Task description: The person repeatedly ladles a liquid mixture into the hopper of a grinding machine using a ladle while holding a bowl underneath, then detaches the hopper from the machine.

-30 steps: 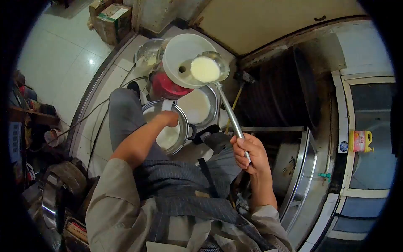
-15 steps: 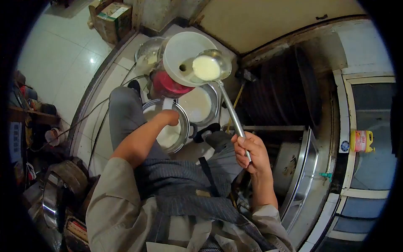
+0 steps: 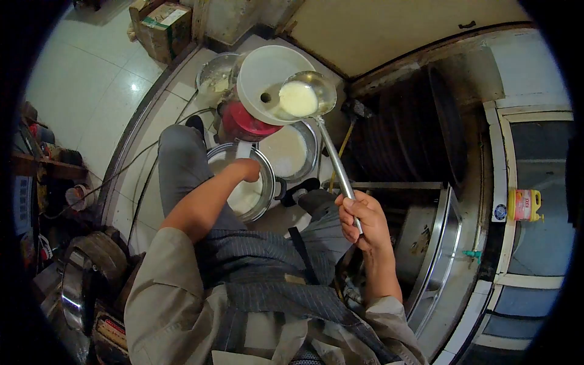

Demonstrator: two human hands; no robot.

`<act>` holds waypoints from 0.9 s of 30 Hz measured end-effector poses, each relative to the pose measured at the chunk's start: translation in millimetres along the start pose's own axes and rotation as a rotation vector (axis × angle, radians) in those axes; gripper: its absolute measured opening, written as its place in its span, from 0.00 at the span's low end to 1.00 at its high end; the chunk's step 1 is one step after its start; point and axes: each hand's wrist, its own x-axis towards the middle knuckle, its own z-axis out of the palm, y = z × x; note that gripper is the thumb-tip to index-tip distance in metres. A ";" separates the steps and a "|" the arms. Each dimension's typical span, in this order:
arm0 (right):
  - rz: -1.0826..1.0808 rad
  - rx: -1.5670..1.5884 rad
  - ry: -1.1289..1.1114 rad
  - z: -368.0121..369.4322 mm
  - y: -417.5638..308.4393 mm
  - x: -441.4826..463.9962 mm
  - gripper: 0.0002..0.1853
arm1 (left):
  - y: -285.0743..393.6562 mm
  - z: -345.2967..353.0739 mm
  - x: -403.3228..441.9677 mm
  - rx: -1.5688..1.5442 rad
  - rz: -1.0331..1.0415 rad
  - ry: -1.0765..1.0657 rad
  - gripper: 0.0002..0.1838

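My right hand (image 3: pixel 365 220) is wrapped round the long metal handle of a ladle (image 3: pixel 333 155). Its bowl, tilted and partly filled with pale creamy liquid (image 3: pixel 298 99), is at the right side of a wide white hopper (image 3: pixel 258 76) with a dark hole in its bottom. Under the hopper sits a red machine body (image 3: pixel 246 123) with a white spout (image 3: pixel 243 149). Beside that spout, over a steel pot (image 3: pixel 266 201) of pale liquid, my left hand (image 3: pixel 246 170) is closed; whatever its fingers hold is hidden.
A steel basin (image 3: pixel 313 152) of off-white liquid stands right of the machine, and another metal bowl (image 3: pixel 210 64) with pale residue behind it. A cable (image 3: pixel 143 155) crosses the floor on the left. A metal-framed unit (image 3: pixel 441 243) is close on my right.
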 end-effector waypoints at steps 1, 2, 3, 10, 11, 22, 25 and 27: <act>0.002 -0.015 0.012 0.4 0.1 0.0 0.10 | 0.1 -0.3 -1.0 -0.003 0.007 0.007 0.16; 0.003 -0.031 0.024 0.4 0.0 0.0 0.10 | 0.6 -1.0 -1.3 -0.003 0.007 0.006 0.16; 0.003 -0.030 0.025 0.2 0.2 0.1 0.10 | 0.9 -1.6 -1.2 0.000 0.003 0.000 0.16; -0.013 -0.042 0.026 0.6 2.1 1.5 0.10 | -1.5 3.4 4.1 0.023 0.006 0.006 0.17; -0.014 -0.047 0.032 0.5 2.3 1.9 0.10 | -2.5 5.0 6.7 0.023 0.006 0.006 0.17; -0.006 -0.070 0.047 0.4 3.8 3.0 0.10 | -2.3 4.6 6.0 -0.007 -0.012 -0.009 0.17; -0.005 -0.065 0.050 -0.5 4.6 3.4 0.10 | 0.1 2.8 3.2 -0.003 -0.027 -0.014 0.17; -0.006 -0.060 0.052 -0.3 5.1 3.8 0.09 | 0.6 3.2 3.2 0.012 -0.029 -0.012 0.17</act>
